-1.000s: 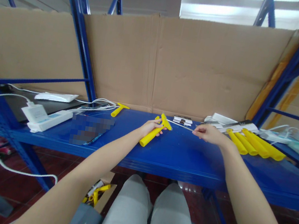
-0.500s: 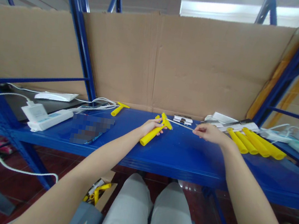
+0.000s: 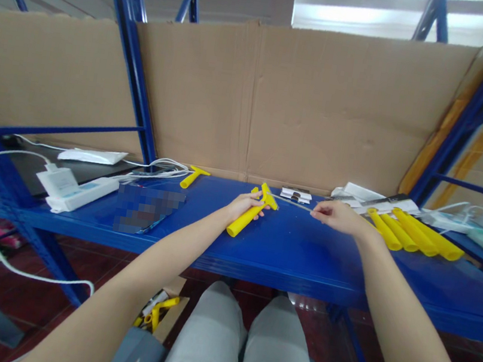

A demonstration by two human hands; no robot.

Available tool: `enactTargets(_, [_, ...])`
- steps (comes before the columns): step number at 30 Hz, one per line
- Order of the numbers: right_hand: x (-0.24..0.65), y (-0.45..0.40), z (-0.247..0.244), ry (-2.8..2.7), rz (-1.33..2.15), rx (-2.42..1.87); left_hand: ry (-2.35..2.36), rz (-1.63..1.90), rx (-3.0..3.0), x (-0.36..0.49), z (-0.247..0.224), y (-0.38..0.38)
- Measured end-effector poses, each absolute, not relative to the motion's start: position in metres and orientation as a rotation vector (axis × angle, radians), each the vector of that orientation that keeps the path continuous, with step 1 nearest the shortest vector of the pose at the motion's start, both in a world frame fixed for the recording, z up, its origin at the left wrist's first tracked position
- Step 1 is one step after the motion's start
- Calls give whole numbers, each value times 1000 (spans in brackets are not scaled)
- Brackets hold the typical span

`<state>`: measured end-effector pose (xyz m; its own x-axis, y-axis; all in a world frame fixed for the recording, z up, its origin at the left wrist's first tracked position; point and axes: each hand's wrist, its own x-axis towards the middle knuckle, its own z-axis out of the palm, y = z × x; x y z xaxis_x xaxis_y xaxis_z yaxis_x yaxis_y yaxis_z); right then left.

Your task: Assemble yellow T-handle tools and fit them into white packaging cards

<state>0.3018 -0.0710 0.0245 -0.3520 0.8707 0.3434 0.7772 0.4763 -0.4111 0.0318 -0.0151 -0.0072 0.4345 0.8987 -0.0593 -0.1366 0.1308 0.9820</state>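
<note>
My left hand [image 3: 247, 205] is wrapped round a yellow T-shaped scraper-like tool [image 3: 241, 222], its round handle slanting towards me and its wide head pointing away. From that head a thin pale strip [image 3: 293, 202] runs across to my right hand [image 3: 330, 212], whose fingertips pinch its far end. Whether the strip touches the head or passes behind it, I cannot tell. Behind the strip lies a small stack of white and dark flat pieces [image 3: 296, 195]. Another yellow T-shaped tool [image 3: 194, 177] rests at the back left.
Several yellow handles [image 3: 415, 232] lie in a row at the right, before white and dark packets [image 3: 375, 200]. A power strip [image 3: 80, 193] with white cables stands left. Cardboard [image 3: 307, 106] walls the back. Below, a carton [image 3: 169, 318] holds yellow pieces.
Both hands keep the same hold and place. The thin strip looks slightly turned and darker; the whole view has shifted very little.
</note>
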Motion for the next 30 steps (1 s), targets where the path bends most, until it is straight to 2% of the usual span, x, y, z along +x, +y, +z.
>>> enactTargets(5, [299, -71, 27, -2232, 148, -1347, 818, 892, 1197, 32, -6, -17])
enactTargets(30, [302, -70, 26, -2240, 143, -1381, 831, 908, 1178, 32, -7, -16])
